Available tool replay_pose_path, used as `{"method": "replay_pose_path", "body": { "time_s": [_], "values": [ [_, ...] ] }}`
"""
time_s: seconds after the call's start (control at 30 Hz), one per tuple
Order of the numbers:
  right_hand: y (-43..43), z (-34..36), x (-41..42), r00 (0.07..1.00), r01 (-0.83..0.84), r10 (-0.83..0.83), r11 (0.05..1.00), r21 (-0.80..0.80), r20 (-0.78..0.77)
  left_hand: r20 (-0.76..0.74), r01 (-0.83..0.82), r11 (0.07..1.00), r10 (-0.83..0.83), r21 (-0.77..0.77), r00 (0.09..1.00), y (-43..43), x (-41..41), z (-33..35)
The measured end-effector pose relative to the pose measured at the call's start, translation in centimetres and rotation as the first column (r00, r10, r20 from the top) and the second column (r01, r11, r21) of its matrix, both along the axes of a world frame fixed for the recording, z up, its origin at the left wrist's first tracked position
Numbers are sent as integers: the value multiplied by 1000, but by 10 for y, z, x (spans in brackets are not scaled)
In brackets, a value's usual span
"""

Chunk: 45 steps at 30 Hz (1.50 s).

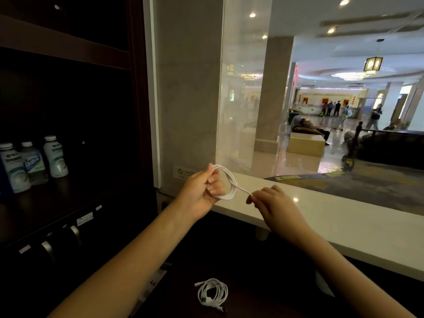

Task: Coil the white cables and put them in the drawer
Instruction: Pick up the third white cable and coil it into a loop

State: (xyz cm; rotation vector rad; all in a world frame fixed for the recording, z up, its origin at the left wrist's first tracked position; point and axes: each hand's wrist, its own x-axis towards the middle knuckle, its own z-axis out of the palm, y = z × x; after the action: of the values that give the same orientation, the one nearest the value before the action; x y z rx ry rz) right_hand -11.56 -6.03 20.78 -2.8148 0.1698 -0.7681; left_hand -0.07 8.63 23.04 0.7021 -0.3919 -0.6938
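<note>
Nearest, 1 coiled white cable [213,292] lies ready; left hand [202,189] grips 2nd looped white cable [230,180], right hand [273,203] pinching its tail; stowing remains.

Reaching forward with both forearms; gripping cable coil [234,188] in raised left hand [200,191], pinching loose end with right hand [274,203].

a: what stands on your left?
b: a dark wooden cabinet [68,42], three bottles [34,161] on its shelf.
a: and ahead of you?
b: a beige stone wall panel [188,88], then a glass pane [241,88] above a white counter [344,216]. through the glass you see a bright lobby: a square pillar [273,92], a glossy floor [298,161], ceiling spotlights [252,14], a hanging lantern [372,64].
</note>
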Motion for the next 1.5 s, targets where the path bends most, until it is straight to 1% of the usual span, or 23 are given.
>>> {"method": "replay_pose_path", "body": {
  "time_s": [0.07, 0.13, 0.2, 0.23, 0.3, 0.37, 0.43, 0.47, 0.5, 0.53, 0.6, 0.63, 0.7, 0.73, 0.77, 0.87, 0.97, 1.0, 1.1, 1.2, 1.33, 1.43, 1.5],
  "values": [
    [1, -12, 5, 997, 10, -13, 999, -36, -81, -56, 72, 996, -75, -51, 996, -8, -10, -2],
    [10, -13, 9, 993, -44, 56, 992, 117, -107, -104, 83, 993, -91, -81, 990, -12, -13, -5],
    [20, -7, 9, 989, -109, 138, 926, 362, -55, -118, 79, 992, -91, -103, 989, -14, -14, -8],
    [25, -3, 8, 979, -162, 201, 845, 510, -22, -104, 72, 992, -83, -103, 991, -14, -14, -9],
    [32, 4, 5, 944, -262, 321, 594, 761, 74, -32, 33, 997, -35, -68, 999, -13, -16, -9],
    [36, 8, 3, 923, -287, 357, 385, 877, 145, 72, -33, 999, 35, -24, 997, -12, -18, -9],
    [39, 10, 3, 924, -275, 334, 246, 929, 185, 209, -97, 995, 90, 22, 974, -9, -20, -8],
    [40, 11, 4, 932, -265, 305, 214, 940, 193, 285, -132, 989, 108, 64, 953, -7, -21, -8],
    [42, 11, 5, 945, -258, 264, 236, 937, 194, 359, -179, 976, 123, 125, 925, -6, -22, -8],
    [43, 10, 7, 960, -245, 212, 301, 922, 185, 430, -243, 949, 138, 200, 892, -4, -24, -7],
    [45, 9, 11, 978, -205, 113, 424, 882, 174, 576, -425, 842, 176, 332, 798, -2, -27, -6],
    [46, 9, 12, 981, -193, 71, 457, 868, 181, 651, -518, 775, 188, 362, 736, -1, -27, -7],
    [50, 10, 14, 977, -200, 29, 476, 857, 212, 741, -639, 680, 208, 360, 639, 1, -26, -7],
    [52, 11, 15, 975, -208, 31, 466, 860, 219, 748, -662, 656, 219, 363, 627, 3, -25, -7],
    [54, 12, 14, 974, -220, 46, 428, 877, 222, 737, -666, 645, 229, 375, 637, 4, -24, -6],
    [58, 13, 13, 965, -255, 119, 201, 946, 235, 680, -627, 658, 231, 417, 696, 6, -19, -7],
    [56, 14, 12, 948, -246, 214, 14, 969, 238, 529, -475, 770, 214, 426, 821, 8, -13, -14],
    [56, 15, 13, 942, -232, 244, -22, 973, 230, 476, -421, 810, 205, 407, 855, 8, -13, -15],
    [59, 11, 17, 944, -202, 270, 24, 979, 188, 426, -375, 860, 212, 345, 880, 3, -15, -16],
    [62, 8, 24, 955, -185, 240, 26, 982, 173, 435, -386, 876, 239, 290, 868, -3, -19, -16],
    [62, 8, 29, 958, -158, 245, 15, 987, 150, 446, -363, 879, 203, 310, 872, -2, -16, -14],
    [65, 5, 27, 952, -184, 263, 87, 979, 156, 320, -206, 930, 103, 306, 942, 3, -10, -14],
    [65, 2, 26, 954, -199, 244, 89, 976, 172, 248, -57, 943, -28, 328, 968, 10, -3, -13]
  ]
}}
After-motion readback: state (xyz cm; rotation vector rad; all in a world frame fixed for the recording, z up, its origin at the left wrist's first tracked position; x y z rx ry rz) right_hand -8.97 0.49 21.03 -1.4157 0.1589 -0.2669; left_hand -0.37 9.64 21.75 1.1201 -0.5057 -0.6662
